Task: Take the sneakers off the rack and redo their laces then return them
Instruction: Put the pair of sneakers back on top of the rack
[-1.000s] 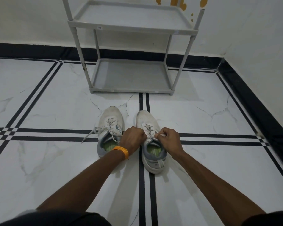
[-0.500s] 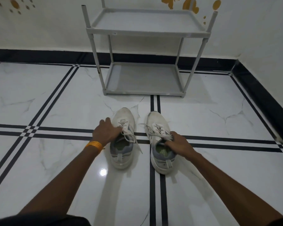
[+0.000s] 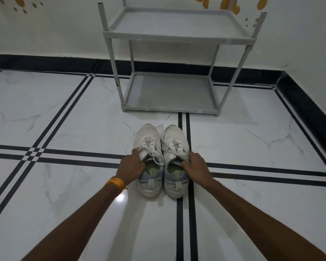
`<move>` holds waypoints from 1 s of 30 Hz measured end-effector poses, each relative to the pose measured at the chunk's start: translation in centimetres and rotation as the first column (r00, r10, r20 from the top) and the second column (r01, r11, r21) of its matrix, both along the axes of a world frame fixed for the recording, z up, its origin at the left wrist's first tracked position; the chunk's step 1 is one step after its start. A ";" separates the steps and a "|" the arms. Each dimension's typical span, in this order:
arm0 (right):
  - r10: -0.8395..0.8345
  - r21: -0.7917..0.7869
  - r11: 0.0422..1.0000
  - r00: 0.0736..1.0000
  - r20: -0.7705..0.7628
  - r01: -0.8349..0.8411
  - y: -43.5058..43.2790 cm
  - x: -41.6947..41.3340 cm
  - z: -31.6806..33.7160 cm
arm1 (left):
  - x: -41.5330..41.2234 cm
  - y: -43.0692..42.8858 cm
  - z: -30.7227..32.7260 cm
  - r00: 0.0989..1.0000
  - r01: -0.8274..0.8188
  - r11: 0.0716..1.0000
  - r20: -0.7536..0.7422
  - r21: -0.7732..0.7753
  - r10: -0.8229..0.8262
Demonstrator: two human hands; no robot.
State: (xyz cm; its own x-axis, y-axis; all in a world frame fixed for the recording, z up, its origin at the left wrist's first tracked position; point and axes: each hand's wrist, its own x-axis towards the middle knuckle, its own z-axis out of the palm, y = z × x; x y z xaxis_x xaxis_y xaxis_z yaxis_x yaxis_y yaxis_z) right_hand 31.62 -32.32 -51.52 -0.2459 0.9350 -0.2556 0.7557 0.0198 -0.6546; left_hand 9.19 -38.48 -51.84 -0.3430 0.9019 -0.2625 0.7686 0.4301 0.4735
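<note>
Since half a second ago: both sneakers drawn together; a floor gap separated them then, now their inner sides touch. Left hand has shifted from the left shoe's lacing to its collar.

Left white mesh sneaker with grey heel panel [image 3: 148,147] and right white mesh sneaker, same build [image 3: 175,146], stand upright on the white marble-pattern floor with black inlay stripes [image 3: 64,129], toes toward the rack, just in front of it but apart from it. Laces on both appear threaded and tied; loose ends of the left shoe's bow trail onto the right shoe's collar edge.

Left hand [image 3: 132,166], with an orange thread band on the wrist [image 3: 116,182]: fingers curled over the outer collar, tips inside the opening, closed on the shoe. Right hand [image 3: 197,164]: same grip on the right shoe's outer collar, fingers hooked in at the tongue side.

Handling, judged: light, soft uppers that deform under a pinch; heel counter and collar rim stiffer, so the collar is the sound hold. Glossy floor lets soles slide easily. Trailing lace ends may snag during the lift.

Grey plastic two-tier rack with tubular posts [image 3: 177,39] stands against the white wall, both shelves bare. Likely next step, judged: lifting the pair onto a shelf.
</note>
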 end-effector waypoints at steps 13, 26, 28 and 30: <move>-0.009 0.152 0.988 0.999 -0.044 0.015 3.0 -0.3 13.1 | -1.1 3.4 12.8 0.996 0.031 0.973 0.073 0.229 -0.049; -0.045 0.127 0.990 0.996 -0.080 0.055 9.0 0.5 49.9 | -0.4 10.3 49.9 0.988 0.053 0.973 0.129 0.223 -0.083; -0.049 0.108 0.993 0.996 -0.076 0.057 11.2 0.6 55.0 | -0.5 12.7 55.2 0.988 0.056 0.976 0.132 0.210 -0.085; -0.070 0.090 0.993 0.995 -0.065 0.076 13.6 0.5 58.6 | -0.6 15.1 59.1 0.984 0.072 0.973 0.143 0.218 -0.105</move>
State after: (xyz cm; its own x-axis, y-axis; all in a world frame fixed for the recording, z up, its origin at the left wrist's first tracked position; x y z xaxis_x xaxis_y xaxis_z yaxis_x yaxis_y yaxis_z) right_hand 32.10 -18.67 7.07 -0.1885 0.9700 -0.1536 0.7156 0.0285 -0.6980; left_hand 8.60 -23.41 7.24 -0.2304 0.9673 -0.1058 0.7108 0.2415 0.6606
